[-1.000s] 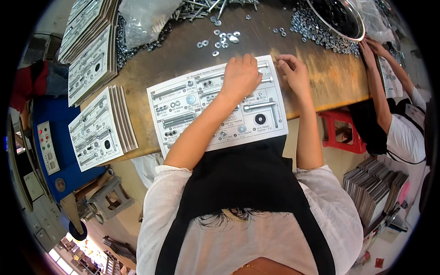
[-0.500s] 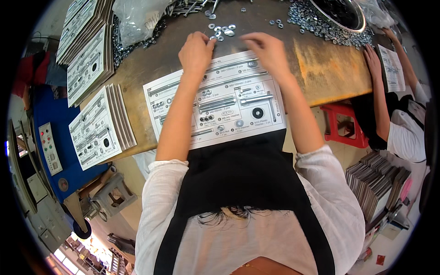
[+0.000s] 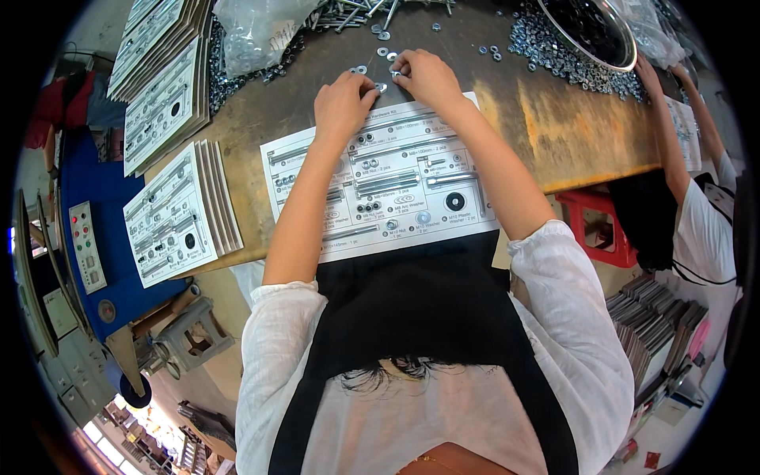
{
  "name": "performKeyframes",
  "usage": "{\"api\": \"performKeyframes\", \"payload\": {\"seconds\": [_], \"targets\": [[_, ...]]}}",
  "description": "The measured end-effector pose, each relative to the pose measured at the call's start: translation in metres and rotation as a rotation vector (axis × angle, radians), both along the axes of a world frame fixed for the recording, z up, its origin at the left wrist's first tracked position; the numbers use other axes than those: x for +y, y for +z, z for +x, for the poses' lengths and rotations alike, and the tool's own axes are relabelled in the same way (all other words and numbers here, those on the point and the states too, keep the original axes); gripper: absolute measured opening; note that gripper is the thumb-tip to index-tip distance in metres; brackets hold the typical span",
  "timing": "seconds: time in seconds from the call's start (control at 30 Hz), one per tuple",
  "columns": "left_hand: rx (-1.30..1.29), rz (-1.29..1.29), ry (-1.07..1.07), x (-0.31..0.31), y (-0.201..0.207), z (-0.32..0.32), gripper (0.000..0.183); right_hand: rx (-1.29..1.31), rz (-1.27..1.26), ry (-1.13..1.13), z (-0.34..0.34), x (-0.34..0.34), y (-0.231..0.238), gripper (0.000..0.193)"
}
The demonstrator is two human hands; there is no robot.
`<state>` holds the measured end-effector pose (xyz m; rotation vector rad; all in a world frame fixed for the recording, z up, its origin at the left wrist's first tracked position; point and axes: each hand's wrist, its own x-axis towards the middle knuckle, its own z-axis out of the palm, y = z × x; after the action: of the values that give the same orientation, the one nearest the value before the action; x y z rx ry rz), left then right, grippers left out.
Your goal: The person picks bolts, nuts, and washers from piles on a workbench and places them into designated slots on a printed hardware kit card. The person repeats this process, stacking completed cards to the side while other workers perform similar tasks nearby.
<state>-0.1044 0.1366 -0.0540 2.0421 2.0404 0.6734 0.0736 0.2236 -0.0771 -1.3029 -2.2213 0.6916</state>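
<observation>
A white printed card [image 3: 376,237] with pictures of bolts, nuts and washers lies at the table's front edge, below both my forearms. Just past its far edge, my left hand [image 3: 342,104] pinches a shiny flat washer [image 3: 381,87] between thumb and fingertips. Close beside it on the right, my right hand [image 3: 428,78] has thumb and forefinger closed on a small silver metal ring [image 3: 395,73], whose exact kind is partly hidden by the fingers. A few loose washers [image 3: 383,51] lie on the tabletop beyond my fingers.
Stacks of similar cards [image 3: 170,210] stand on the left. Bolts [image 3: 348,14] and a clear plastic bag [image 3: 261,36] lie at the back. On the right, a nut heap [image 3: 546,59] surrounds a metal bowl [image 3: 631,39]; a co-worker's arms [image 3: 673,146] reach in beyond a red stool [image 3: 595,229].
My right hand has moved left and closed its fingers on a small ring. My left hand has come slightly nearer with a washer in its fingertips. Fewer loose washers show.
</observation>
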Motion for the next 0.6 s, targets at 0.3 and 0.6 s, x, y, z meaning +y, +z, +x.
{"api": "performKeyframes", "payload": {"seconds": [0.3, 0.6], "targets": [[-0.219, -0.015, 0.083, -0.013, 0.007, -0.013, 0.02, 0.24, -0.425, 0.073, -0.021, 0.003, 0.022, 0.014], [-0.226, -0.074, -0.037, 0.011, -0.004, -0.01, 0.023, 0.1, -0.189, -0.121, -0.017, -0.01, 0.004, 0.017]]}}
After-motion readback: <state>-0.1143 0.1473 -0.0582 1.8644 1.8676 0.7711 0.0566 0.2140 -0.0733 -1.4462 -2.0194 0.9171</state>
